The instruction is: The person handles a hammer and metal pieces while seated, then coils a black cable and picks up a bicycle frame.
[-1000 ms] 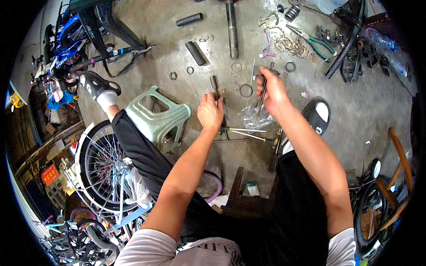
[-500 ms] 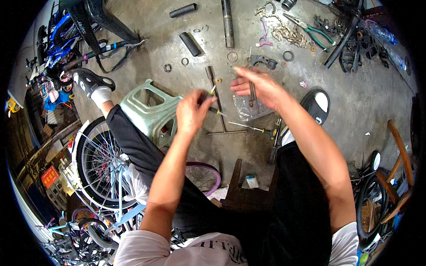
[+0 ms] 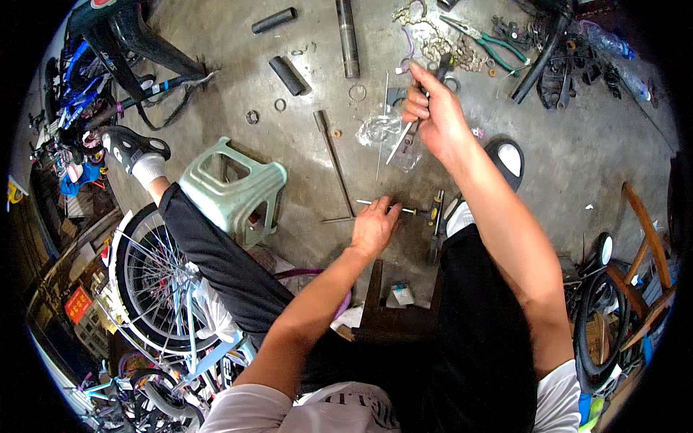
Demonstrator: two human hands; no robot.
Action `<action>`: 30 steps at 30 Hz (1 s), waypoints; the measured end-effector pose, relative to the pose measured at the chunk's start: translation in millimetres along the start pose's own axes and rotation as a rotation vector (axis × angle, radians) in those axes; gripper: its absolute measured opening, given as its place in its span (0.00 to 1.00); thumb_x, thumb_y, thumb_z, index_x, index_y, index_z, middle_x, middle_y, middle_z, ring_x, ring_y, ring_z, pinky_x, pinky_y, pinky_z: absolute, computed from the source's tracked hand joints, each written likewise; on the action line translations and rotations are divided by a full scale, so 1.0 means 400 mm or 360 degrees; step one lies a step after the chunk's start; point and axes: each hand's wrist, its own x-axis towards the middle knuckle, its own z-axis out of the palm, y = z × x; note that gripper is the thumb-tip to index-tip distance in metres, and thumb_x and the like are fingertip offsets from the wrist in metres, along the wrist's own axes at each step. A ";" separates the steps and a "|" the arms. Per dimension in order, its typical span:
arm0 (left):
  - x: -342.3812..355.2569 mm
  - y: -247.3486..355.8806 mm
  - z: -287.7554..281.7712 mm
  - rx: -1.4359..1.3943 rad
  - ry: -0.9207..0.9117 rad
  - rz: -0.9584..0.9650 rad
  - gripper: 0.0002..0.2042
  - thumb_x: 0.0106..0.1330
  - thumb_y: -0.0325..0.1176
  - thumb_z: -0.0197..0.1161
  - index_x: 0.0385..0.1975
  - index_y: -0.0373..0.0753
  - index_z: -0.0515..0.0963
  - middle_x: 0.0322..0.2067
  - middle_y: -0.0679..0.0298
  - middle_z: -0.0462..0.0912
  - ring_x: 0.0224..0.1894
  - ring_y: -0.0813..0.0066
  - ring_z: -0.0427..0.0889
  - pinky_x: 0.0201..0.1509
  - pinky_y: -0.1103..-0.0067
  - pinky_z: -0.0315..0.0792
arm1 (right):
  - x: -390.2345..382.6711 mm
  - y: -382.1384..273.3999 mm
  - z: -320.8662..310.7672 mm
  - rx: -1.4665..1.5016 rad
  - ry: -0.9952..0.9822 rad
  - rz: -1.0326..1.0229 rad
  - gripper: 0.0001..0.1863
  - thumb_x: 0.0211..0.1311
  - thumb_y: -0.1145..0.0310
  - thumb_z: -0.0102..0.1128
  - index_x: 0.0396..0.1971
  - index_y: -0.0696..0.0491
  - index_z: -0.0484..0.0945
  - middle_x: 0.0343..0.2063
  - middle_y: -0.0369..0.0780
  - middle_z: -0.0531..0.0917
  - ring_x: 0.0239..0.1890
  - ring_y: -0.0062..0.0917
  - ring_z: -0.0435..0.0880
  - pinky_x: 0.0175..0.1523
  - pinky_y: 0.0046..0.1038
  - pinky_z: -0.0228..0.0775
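Note:
My right hand [image 3: 431,112] grips tools together: a screwdriver [image 3: 397,149] with a pale shaft and dark-and-yellow handle, and a dark metal tool [image 3: 409,141]. Below, my left hand [image 3: 377,225] is closed over another screwdriver [image 3: 408,211] at floor level. Just right of it lies a yellow-and-black handled tool [image 3: 437,213]. A long T-handled wrench [image 3: 333,167] lies left of both hands. A crumpled clear bag [image 3: 375,130] lies partly behind my right hand, with small rings [image 3: 357,92] above it.
A green plastic stool [image 3: 234,191] stands left. Steel tubes [image 3: 347,40], a chain [image 3: 440,47], pliers [image 3: 491,47] and parts lie on the concrete floor [image 3: 577,166] beyond. Bicycles [image 3: 155,274] crowd the left; a wooden frame [image 3: 646,231] and tire are at right.
My left hand has moved down and right to the screwdriver on the floor. My right hand opened half a second ago, then closed round the tools again and moved higher up.

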 end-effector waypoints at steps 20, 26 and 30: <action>0.279 0.068 -0.308 -0.0527 0.0712 -0.0494 0.08 0.70 0.31 0.63 0.44 0.34 0.78 0.38 0.49 0.82 0.36 0.49 0.83 0.43 0.62 0.76 | -0.006 0.026 0.011 -0.0382 -0.0123 -0.0127 0.15 0.66 0.55 0.72 0.37 0.50 0.79 0.24 0.29 0.75 0.26 0.16 0.74 0.35 0.26 0.68; 0.127 0.065 -0.071 -0.0241 0.0102 -0.0819 0.11 0.70 0.40 0.64 0.41 0.38 0.82 0.37 0.52 0.86 0.34 0.49 0.86 0.38 0.61 0.78 | 0.004 -0.109 -0.040 -0.0158 0.0380 -0.0469 0.08 0.65 0.66 0.71 0.32 0.48 0.79 0.19 0.23 0.63 0.19 0.10 0.57 0.25 0.20 0.49; 0.079 0.223 0.062 -0.0159 -0.0431 -0.0821 0.15 0.66 0.46 0.66 0.39 0.40 0.84 0.36 0.51 0.87 0.38 0.46 0.87 0.42 0.57 0.81 | 0.007 -0.146 -0.081 0.0011 0.0324 -0.0599 0.11 0.63 0.68 0.73 0.28 0.46 0.75 0.18 0.24 0.65 0.18 0.10 0.57 0.24 0.20 0.48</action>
